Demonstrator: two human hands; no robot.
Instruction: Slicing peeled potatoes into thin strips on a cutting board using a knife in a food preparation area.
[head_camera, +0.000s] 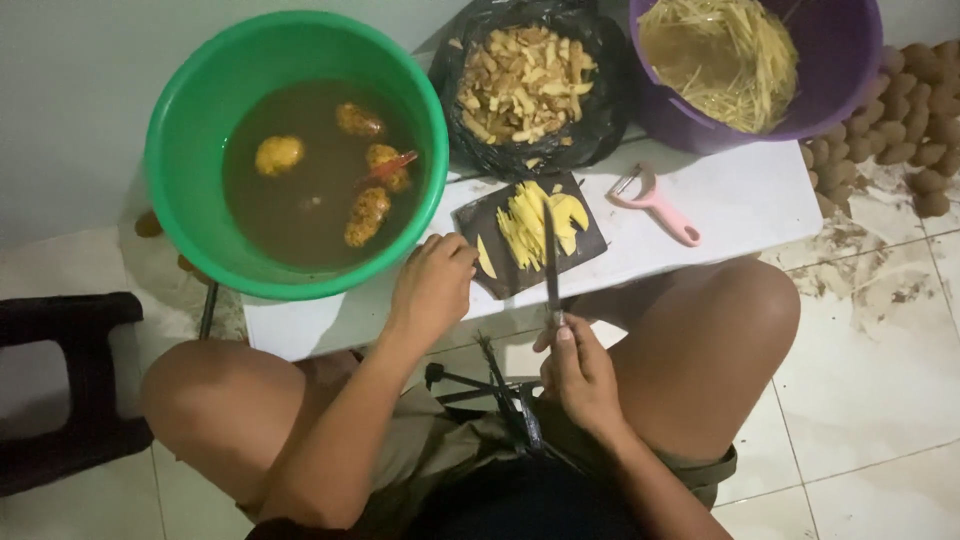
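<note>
- potato strips (522, 225) lie in a yellow heap on a dark board (480, 220), mid-worktop, with uncut slices (570, 210) just beside them.
- right hand (578, 372): fingers curled shut around the knife (551, 255) handle, near the worktop's front edge; the blade runs away from the body across the heap.
- left hand (432, 285): fingers bent and pressed together at the board's near left corner, touching or almost touching one loose slice (486, 258); i cannot tell whether they pinch it.
- to cut well, i judge the left fingertips should stay tucked back from the blade line, the slices stacked flat, and the board held steady, since it sits close to the edge.
- left of the board, a green tub (190, 90) of brown water holds several peeled potatoes and a red-handled tool.
- behind the board, a black bag (600, 120) is full of peelings; right of it, a purple tub (850, 60) holds cut strips in water.
- a pink peeler (655, 205) lies on the white worktop (750, 200), right of the board, clear of the knife.
- unpeeled potatoes (915, 100) are piled on the tiled floor at far right.
- the tubs crowd the board's back and left, leaving little room to push strips aside; knees flank the worktop's front.
</note>
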